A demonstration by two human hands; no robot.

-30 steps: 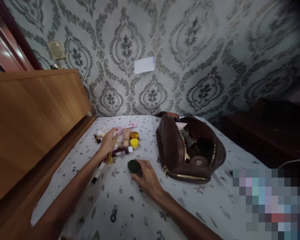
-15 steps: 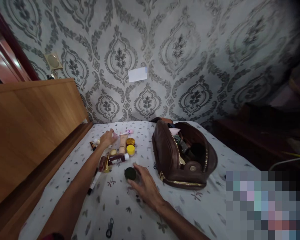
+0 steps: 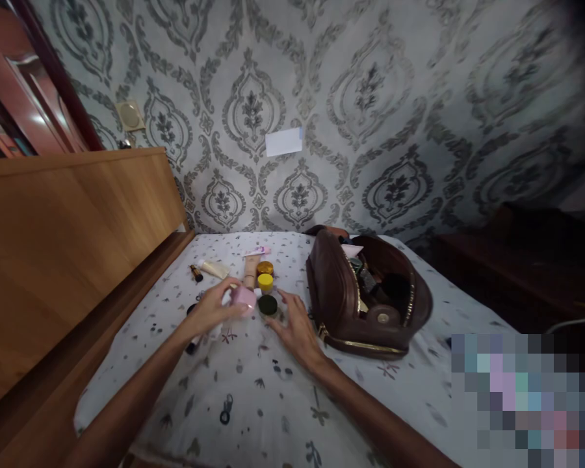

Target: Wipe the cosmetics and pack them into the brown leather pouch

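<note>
My left hand [image 3: 213, 307] is closed around a pink jar [image 3: 244, 299], held low over the sheet. Just right of it, my right hand [image 3: 296, 325] grips a small jar with a dark lid [image 3: 268, 305], thumb and fingers at its sides. Beyond both hands lie a yellow-lidded jar [image 3: 265, 282], an amber jar [image 3: 265, 268] and a beige tube [image 3: 251, 270]. A white-capped bottle is mostly hidden behind the pink jar and my left hand.
An unzipped brown bag [image 3: 331, 292] with items inside stands to the right. Further left are a cream tube [image 3: 214, 268] and a small dark bottle [image 3: 196, 273]; a pink-white tube [image 3: 257, 251] lies at the back. A wooden board [image 3: 78, 221] borders the left side.
My left hand has come back toward me and right, bringing the pink jar beside the dark-lidded one. My right hand has moved slightly forward with its jar. The view has shifted a little.
</note>
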